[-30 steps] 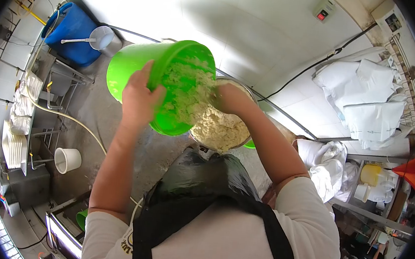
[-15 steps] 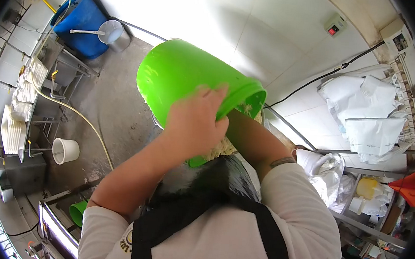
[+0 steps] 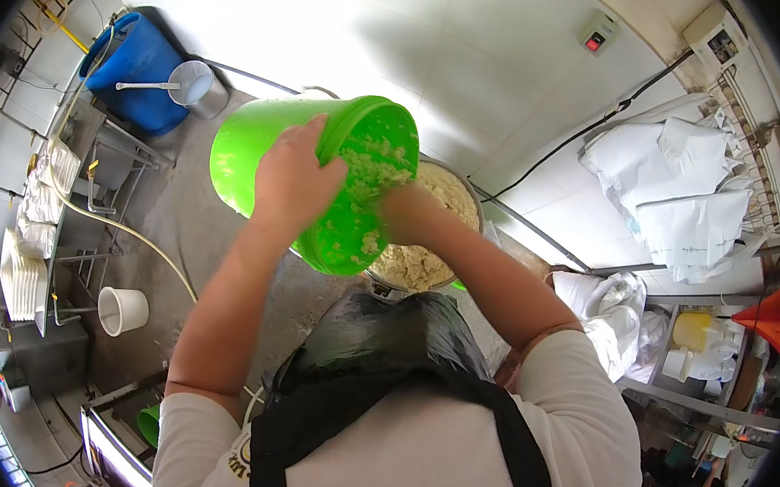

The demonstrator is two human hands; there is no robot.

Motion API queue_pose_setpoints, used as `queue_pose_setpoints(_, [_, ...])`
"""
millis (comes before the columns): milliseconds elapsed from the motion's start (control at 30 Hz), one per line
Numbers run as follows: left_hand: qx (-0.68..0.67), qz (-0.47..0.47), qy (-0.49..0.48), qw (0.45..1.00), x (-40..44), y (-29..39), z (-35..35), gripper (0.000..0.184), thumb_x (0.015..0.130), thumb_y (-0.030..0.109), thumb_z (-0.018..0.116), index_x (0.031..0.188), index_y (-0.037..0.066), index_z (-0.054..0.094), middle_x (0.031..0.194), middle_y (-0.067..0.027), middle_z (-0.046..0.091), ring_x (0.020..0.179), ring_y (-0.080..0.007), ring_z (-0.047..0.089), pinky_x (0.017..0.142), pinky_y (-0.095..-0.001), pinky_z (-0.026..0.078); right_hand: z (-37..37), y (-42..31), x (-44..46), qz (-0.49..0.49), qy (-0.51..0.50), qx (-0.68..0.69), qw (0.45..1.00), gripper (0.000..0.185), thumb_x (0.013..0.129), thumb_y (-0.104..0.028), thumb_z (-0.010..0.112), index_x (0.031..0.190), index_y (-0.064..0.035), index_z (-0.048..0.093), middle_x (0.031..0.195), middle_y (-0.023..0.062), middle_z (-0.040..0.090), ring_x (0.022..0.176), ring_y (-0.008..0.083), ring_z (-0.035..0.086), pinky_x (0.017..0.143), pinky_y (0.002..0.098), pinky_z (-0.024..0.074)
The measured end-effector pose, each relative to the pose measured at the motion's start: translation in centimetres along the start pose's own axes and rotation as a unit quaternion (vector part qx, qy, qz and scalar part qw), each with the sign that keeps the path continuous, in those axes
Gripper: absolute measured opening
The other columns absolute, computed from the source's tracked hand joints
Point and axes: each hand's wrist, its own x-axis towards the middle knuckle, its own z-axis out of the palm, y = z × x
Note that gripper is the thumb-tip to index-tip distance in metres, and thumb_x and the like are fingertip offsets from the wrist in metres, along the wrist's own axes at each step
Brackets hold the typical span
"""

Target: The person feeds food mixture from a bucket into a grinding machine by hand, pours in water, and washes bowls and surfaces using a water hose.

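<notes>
A bright green bucket point(image 3: 248, 152) lies tilted on its side in the air, its mouth facing right and toward me. My left hand point(image 3: 298, 175) grips it near the rim, thumb along the edge. Pale, crumbly, dough-like bits cling to the bucket's inner wall. At the bucket's mouth is my right hand point(image 3: 404, 215), smeared by motion, so its fingers cannot be made out. Below and to the right stands a round metal container holding a pale, lumpy mass point(image 3: 445, 197); the bucket partly covers it.
A blue barrel point(image 3: 136, 73) and a metal pail point(image 3: 201, 92) with a long handle across it stand at the far left. A white bucket point(image 3: 122, 311) sits on the floor near a hose point(image 3: 145, 231). White sacks point(image 3: 610, 323) lie at right.
The bucket has shifted left and turned, so its inside now shows. My right hand has come into sight at its mouth, and more of the pale mass below is uncovered.
</notes>
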Motion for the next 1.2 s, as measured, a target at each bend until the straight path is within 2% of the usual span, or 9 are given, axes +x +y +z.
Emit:
queue_pose_setpoints(267, [-0.028,0.021,-0.096,0.995,-2.7,8.6,-1.0,0.057,0.088,0.029,0.069,0.134,-0.004,0.064,0.114,-0.0263,0.069,0.104,-0.0453,0.068,0.093,-0.0503,0.054,4.9,-6.6,6.9,-0.090,0.197,-0.023,0.976,0.036,0.087,-0.028,0.068,0.120,-0.0154,0.075,0.116,0.0148,0.073,0.111,0.0337,0.070,0.091,0.0492,0.0564])
queue_pose_setpoints(600, [-0.010,-0.036,-0.079,0.996,3.1,2.9,-1.3,0.041,0.089,0.027,0.063,0.117,-0.003,0.068,0.105,-0.0291,0.071,0.103,-0.0448,0.069,0.093,-0.0532,0.054,2.2,1.7,0.7,0.007,0.160,-0.220,0.962,0.034,0.090,-0.030,0.069,0.120,-0.0143,0.075,0.124,0.0138,0.071,0.117,0.0315,0.068,0.093,0.0483,0.0561])
queue_pose_setpoints(667, [-0.010,-0.054,-0.065,0.996,2.7,1.7,-1.0,0.044,0.087,0.028,0.063,0.119,-0.002,0.068,0.107,-0.0284,0.072,0.105,-0.0446,0.069,0.095,-0.0529,0.053,-0.7,1.6,-1.8,0.128,-0.015,0.006,0.992,0.030,0.090,-0.026,0.065,0.112,-0.0095,0.076,0.114,0.0173,0.073,0.115,0.0361,0.066,0.102,0.0503,0.0519])
queue_pose_setpoints(767, [-0.022,-0.070,-0.041,0.996,2.0,0.6,-1.0,0.052,0.086,0.029,0.064,0.127,-0.003,0.067,0.112,-0.0288,0.072,0.109,-0.0449,0.068,0.098,-0.0509,0.052,0.3,2.4,-3.8,0.154,0.074,0.127,0.977,0.034,0.089,-0.028,0.069,0.118,-0.0112,0.075,0.124,0.0165,0.070,0.116,0.0378,0.067,0.096,0.0525,0.0545])
queue_pose_setpoints(800, [-0.020,-0.067,-0.045,0.997,1.9,0.4,-0.9,0.052,0.086,0.029,0.064,0.127,-0.003,0.067,0.112,-0.0288,0.072,0.109,-0.0449,0.068,0.098,-0.0509,0.052,1.4,2.1,-3.7,0.156,0.076,0.131,0.976,0.034,0.089,-0.028,0.069,0.118,-0.0112,0.075,0.124,0.0165,0.070,0.116,0.0378,0.067,0.096,0.0525,0.0545])
queue_pose_setpoints(867, [-0.016,-0.052,0.010,0.998,1.6,0.5,-0.5,0.054,0.085,0.029,0.064,0.130,0.001,0.068,0.111,-0.0277,0.073,0.104,-0.0426,0.071,0.094,-0.0474,0.054,4.8,0.8,-2.5,-0.005,0.204,0.147,0.968,0.033,0.088,-0.030,0.069,0.115,-0.0106,0.075,0.121,0.0182,0.071,0.115,0.0393,0.067,0.097,0.0531,0.0538])
queue_pose_setpoints(967, [0.005,-0.071,-0.033,0.997,1.4,1.6,-0.7,0.060,0.086,0.029,0.065,0.136,-0.003,0.063,0.120,-0.0284,0.071,0.115,-0.0430,0.068,0.103,-0.0488,0.051,7.7,-1.9,-0.7,-0.036,0.248,0.060,0.966,0.028,0.096,-0.023,0.059,0.113,-0.0075,0.075,0.116,0.0168,0.074,0.116,0.0372,0.066,0.108,0.0515,0.0472])
queue_pose_setpoints(1067, [0.014,-0.051,0.003,0.999,0.8,-1.0,-0.2,0.057,0.087,0.026,0.064,0.135,-0.004,0.064,0.119,-0.0281,0.072,0.113,-0.0435,0.069,0.100,-0.0479,0.052,6.2,1.6,0.1,0.068,0.151,-0.034,0.986,0.029,0.100,-0.026,0.058,0.116,-0.0084,0.074,0.123,0.0182,0.071,0.121,0.0374,0.063,0.111,0.0518,0.0450])
queue_pose_setpoints(1200, [-0.052,-0.134,0.051,0.988,-1.7,-7.0,-2.4,0.050,0.088,0.023,0.066,0.129,-0.005,0.068,0.109,-0.0228,0.075,0.099,-0.0332,0.073,0.089,-0.0404,0.055,3.2,4.9,-4.6,0.144,0.075,0.165,0.973,0.033,0.102,-0.031,0.058,0.125,-0.0118,0.071,0.138,0.0210,0.062,0.133,0.0381,0.055,0.119,0.0513,0.0388])
